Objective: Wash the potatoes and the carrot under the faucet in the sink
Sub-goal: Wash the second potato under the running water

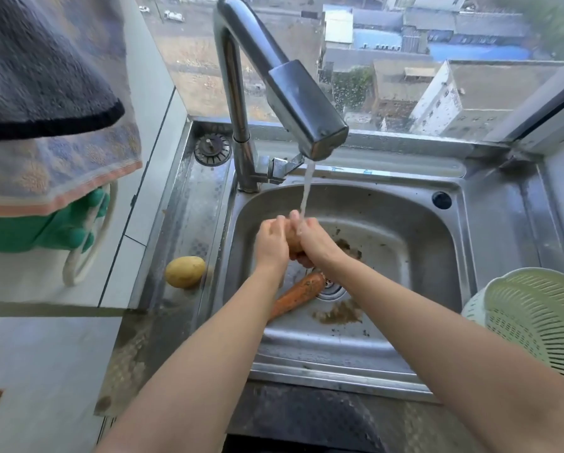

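Note:
Water runs from the steel faucet (310, 125) into the sink (431, 243). My left hand (272, 243) and my right hand (315, 240) are clasped together around a brown potato (294, 245) under the stream; only a sliver of it shows between them. An orange carrot (298, 295) lies on the sink floor below my hands, its thick end by the drain (331, 287). A second, yellow potato (185, 272) rests on the steel ledge left of the basin.
A pale green colander (535, 318) sits at the sink's right edge. Dirt patches lie on the sink floor. Towels (45, 93) and green rubber gloves (45, 230) hang at the left. A drain stopper (212, 149) sits by the faucet base.

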`<act>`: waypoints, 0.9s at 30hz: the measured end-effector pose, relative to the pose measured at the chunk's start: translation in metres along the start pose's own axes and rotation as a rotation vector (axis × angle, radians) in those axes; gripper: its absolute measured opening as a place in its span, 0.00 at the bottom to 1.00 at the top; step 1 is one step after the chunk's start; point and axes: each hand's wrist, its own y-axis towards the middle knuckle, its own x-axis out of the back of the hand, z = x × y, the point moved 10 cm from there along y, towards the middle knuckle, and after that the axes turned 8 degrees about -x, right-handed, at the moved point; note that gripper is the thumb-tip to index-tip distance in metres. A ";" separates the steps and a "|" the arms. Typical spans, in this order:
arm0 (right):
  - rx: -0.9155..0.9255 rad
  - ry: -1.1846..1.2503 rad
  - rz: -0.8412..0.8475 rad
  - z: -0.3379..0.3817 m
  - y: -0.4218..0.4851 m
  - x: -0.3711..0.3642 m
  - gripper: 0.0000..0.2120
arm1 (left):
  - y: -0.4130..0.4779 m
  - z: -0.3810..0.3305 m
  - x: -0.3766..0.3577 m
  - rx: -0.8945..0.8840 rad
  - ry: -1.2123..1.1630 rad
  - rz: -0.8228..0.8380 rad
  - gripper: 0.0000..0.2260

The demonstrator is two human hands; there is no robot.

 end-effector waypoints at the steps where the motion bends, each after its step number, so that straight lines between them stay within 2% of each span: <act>1: 0.017 0.009 0.049 -0.001 -0.002 -0.008 0.24 | 0.000 0.001 0.005 0.045 -0.018 -0.058 0.15; 2: 0.026 0.027 0.066 -0.001 -0.004 -0.011 0.22 | 0.002 0.004 0.008 0.082 -0.037 -0.079 0.16; 4: 0.037 0.053 -0.023 0.004 -0.006 -0.002 0.17 | -0.005 -0.009 -0.001 0.011 -0.073 0.029 0.16; 6: 0.051 0.012 -0.140 0.009 -0.007 0.013 0.20 | -0.015 -0.014 -0.015 -0.086 -0.095 0.180 0.13; 7: 0.049 0.001 -0.131 0.009 -0.005 0.014 0.21 | -0.016 -0.011 -0.016 -0.101 -0.093 0.189 0.13; 10: 0.059 0.109 0.156 -0.002 -0.004 -0.015 0.19 | -0.009 -0.007 0.003 -0.052 -0.032 -0.012 0.10; 12: 0.068 0.199 0.306 -0.007 -0.010 -0.032 0.19 | -0.005 -0.002 0.016 0.022 -0.003 -0.112 0.16; 14: 0.046 0.249 0.247 -0.009 -0.011 -0.028 0.21 | -0.009 -0.007 0.012 0.021 -0.028 -0.045 0.18; 17: -0.008 0.206 -0.007 -0.009 -0.009 -0.003 0.21 | -0.023 -0.017 -0.012 -0.082 -0.009 0.182 0.14; 18: -0.026 0.214 -0.014 -0.009 -0.010 0.000 0.20 | -0.026 -0.019 -0.014 -0.112 0.011 0.198 0.13; 19: -0.016 0.229 0.050 -0.006 -0.012 -0.003 0.18 | -0.027 -0.021 -0.010 -0.120 0.030 0.150 0.12; 22: 0.091 0.284 0.417 0.008 -0.035 -0.033 0.11 | -0.018 -0.013 0.014 0.023 -0.022 -0.048 0.16; 23: 0.117 0.302 0.466 0.011 -0.039 -0.037 0.10 | -0.016 -0.011 0.017 0.052 -0.041 -0.062 0.17; 25: 0.130 0.307 0.347 0.016 -0.035 -0.028 0.11 | -0.018 -0.019 0.009 -0.008 -0.040 0.027 0.15; 27: 0.066 0.253 0.101 0.011 -0.022 -0.006 0.16 | -0.026 -0.027 -0.008 -0.112 -0.048 0.180 0.13</act>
